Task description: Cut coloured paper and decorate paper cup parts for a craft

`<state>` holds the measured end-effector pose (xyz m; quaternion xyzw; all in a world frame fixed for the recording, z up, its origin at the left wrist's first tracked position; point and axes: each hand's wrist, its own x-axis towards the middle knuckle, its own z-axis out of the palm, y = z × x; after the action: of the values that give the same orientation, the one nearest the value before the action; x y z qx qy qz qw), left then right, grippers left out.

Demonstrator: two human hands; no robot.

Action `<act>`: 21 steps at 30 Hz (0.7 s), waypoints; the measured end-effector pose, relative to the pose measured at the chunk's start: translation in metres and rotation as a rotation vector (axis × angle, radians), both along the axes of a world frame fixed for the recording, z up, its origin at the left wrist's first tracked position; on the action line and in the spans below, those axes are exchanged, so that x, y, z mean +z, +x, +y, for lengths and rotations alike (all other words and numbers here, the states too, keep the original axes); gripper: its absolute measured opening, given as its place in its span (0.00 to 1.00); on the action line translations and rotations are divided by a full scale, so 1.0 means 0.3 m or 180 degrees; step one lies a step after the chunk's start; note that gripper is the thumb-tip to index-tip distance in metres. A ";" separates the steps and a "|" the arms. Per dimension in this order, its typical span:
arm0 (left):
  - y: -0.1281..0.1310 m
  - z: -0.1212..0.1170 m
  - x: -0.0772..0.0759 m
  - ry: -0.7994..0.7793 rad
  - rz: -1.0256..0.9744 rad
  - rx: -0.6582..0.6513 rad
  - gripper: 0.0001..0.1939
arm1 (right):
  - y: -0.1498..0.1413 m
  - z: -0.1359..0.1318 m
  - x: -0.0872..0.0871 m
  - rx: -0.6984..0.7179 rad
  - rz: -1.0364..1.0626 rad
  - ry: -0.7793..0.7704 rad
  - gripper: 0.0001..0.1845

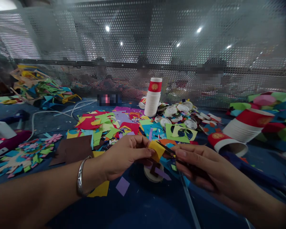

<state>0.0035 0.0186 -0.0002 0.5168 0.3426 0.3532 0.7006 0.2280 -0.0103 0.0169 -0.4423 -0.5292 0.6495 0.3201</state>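
Observation:
Between thumb and fingers, my left hand [124, 156] pinches a small yellow piece of paper [156, 150]. My right hand [200, 165] grips a pair of dark scissors [197, 171], whose blades meet the paper's right edge. Below the paper, a round pale disc [153, 174] lies on the blue table, with brown paper and a purple strip [162, 173] on it. A purple paper diamond [122, 186] lies nearer me. Yellow paper [100, 189] shows under my left wrist. The scissors' handles are mostly hidden in my right hand.
Colored paper scraps [105, 124] cover the middle. Stacked paper cups [152, 98] stand behind them, beside a pile of round pieces [181, 111]. More cups [248, 125] lean at right, near a blue glue gun [243, 168]. Brown paper [73, 149] and a purple power strip [7, 144] lie left.

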 end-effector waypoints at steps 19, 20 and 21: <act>-0.003 0.011 -0.048 0.0121 -0.0103 -0.0273 0.11 | 0.002 -0.005 -0.016 0.0016 0.0183 -0.0215 0.20; -0.004 0.012 -0.049 0.0120 -0.0086 -0.0278 0.11 | 0.002 -0.006 -0.016 0.0010 0.0186 -0.0234 0.20; -0.005 0.013 -0.049 0.0117 -0.0063 -0.0273 0.11 | 0.003 -0.006 -0.015 0.0006 0.0186 -0.0253 0.20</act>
<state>0.0019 0.0224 -0.0150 0.5403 0.3067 0.3342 0.7088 0.2288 -0.0122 0.0123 -0.4350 -0.4939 0.6830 0.3170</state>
